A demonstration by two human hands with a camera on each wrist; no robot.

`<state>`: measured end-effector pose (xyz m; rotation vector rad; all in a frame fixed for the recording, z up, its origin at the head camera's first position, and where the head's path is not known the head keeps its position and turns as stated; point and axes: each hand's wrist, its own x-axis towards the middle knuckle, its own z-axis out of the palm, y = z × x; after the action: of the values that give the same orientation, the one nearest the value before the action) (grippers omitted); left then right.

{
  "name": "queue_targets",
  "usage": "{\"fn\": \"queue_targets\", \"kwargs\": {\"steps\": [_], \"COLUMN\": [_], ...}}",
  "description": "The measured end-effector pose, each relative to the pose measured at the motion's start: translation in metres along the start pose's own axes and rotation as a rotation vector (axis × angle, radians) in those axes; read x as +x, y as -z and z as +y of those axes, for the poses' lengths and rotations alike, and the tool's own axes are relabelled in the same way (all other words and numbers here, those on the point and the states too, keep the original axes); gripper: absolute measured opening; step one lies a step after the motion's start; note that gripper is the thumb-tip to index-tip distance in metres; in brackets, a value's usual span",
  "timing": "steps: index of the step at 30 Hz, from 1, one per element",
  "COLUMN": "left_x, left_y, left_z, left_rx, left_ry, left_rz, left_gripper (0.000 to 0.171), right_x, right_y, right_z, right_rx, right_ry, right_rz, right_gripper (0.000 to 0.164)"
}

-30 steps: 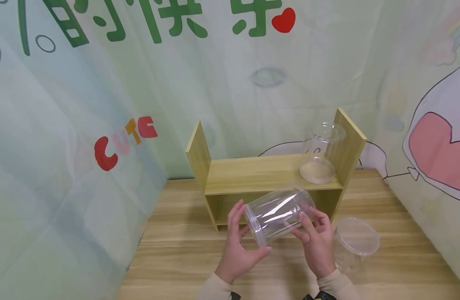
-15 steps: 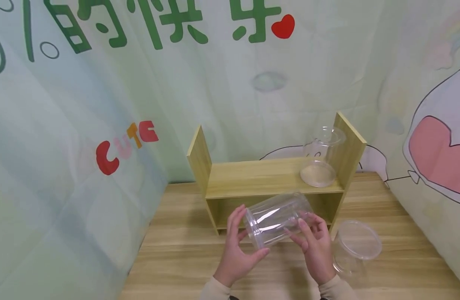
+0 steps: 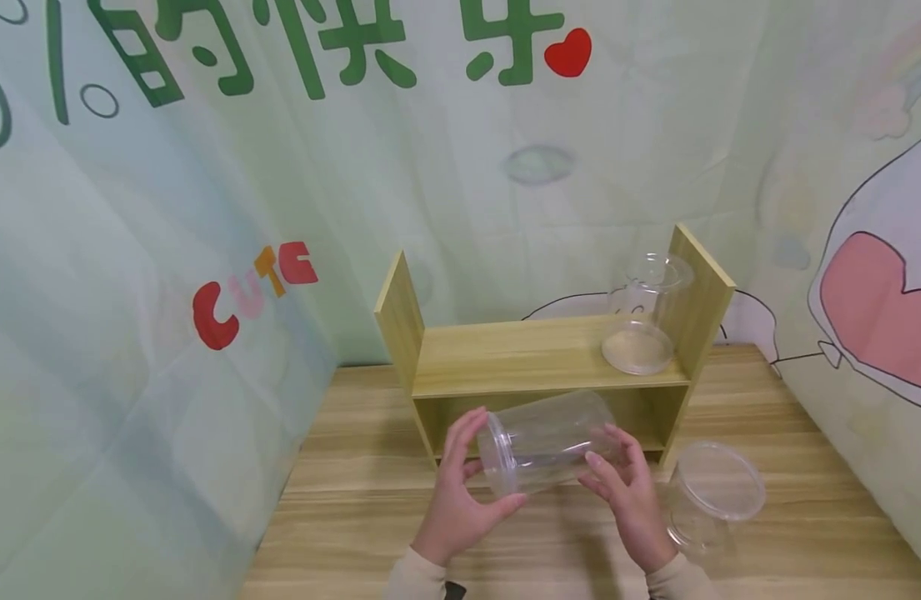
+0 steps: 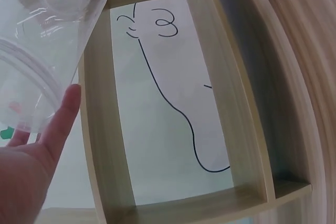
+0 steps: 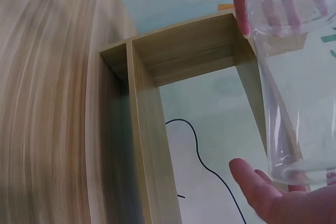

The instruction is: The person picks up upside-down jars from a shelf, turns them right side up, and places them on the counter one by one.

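Note:
A clear plastic jar [image 3: 553, 442] is held tilted on its side in front of the wooden shelf [image 3: 505, 358]. Its ringed, lidded end points left. My left hand [image 3: 456, 496] grips that end, thumb below and fingers behind and above. Around the base end, my right hand [image 3: 628, 496] holds the jar with thumb and fingers. In the left wrist view the left thumb [image 4: 65, 116] lies along the jar's rim. The right wrist view shows the right hand [image 5: 283, 198] at the jar's base, with nothing visible inside the jar.
Another clear jar [image 3: 640, 350] stands on the shelf's upper board, by the right side panel. A third clear jar [image 3: 718, 483] with a lid is on the wooden table [image 3: 340, 517], right of my right hand. A printed curtain [image 3: 445, 167] hangs behind.
The jar and both hands have shifted slightly left and the jar lies a little flatter. Both hands keep their hold on it. The head view has tipped up slightly since the first frame.

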<state>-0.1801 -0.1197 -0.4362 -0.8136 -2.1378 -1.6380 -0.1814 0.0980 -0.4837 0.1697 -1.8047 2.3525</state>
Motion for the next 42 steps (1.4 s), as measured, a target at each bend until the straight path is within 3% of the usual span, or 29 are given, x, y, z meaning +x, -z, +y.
{"fn": "queue_targets", "kwargs": {"steps": [7,18,25,29,34,35,36,41,42], "left_x": [0.002,0.000,-0.007,-0.008,-0.008,-0.008,-0.009,-0.012,-0.013], "left_y": [0.016,0.029,0.036,0.038,0.039,0.040,0.040,0.043,0.044], "left_z": [0.003,0.002,-0.033,-0.037,-0.037,-0.037,-0.037,-0.037,-0.037], "left_rx": [0.075,0.174,0.329,0.393,0.461,0.473,0.486,0.558,0.567], "left_ry": [0.009,-0.001,0.028,0.057,0.069,0.075,0.083,0.134,0.142], "left_rz": [-0.029,-0.049,-0.096,-0.135,-0.150,-0.151,-0.152,-0.144,-0.142], "left_gripper": [0.090,0.079,0.081,0.078,0.075,0.075,0.074,0.073,0.073], "right_x": [0.002,0.003,0.007,0.010,0.018,0.024,0.025,0.024,0.020], "right_y": [0.004,0.013,0.016,0.022,0.032,0.040,0.041,0.034,0.025], "right_z": [-0.005,-0.004,-0.006,-0.006,0.004,0.021,0.021,0.006,-0.012], "right_rx": [-0.149,-0.107,-0.132,-0.130,-0.023,0.042,0.051,-0.044,-0.123], "right_ry": [-0.030,-0.002,0.002,0.046,0.163,0.202,0.209,0.125,0.078], "right_rz": [0.008,0.054,0.069,0.054,0.018,-0.012,-0.011,0.061,0.103], "right_gripper": [0.049,0.050,0.053,0.055,0.053,0.052,0.051,0.053,0.053]}}
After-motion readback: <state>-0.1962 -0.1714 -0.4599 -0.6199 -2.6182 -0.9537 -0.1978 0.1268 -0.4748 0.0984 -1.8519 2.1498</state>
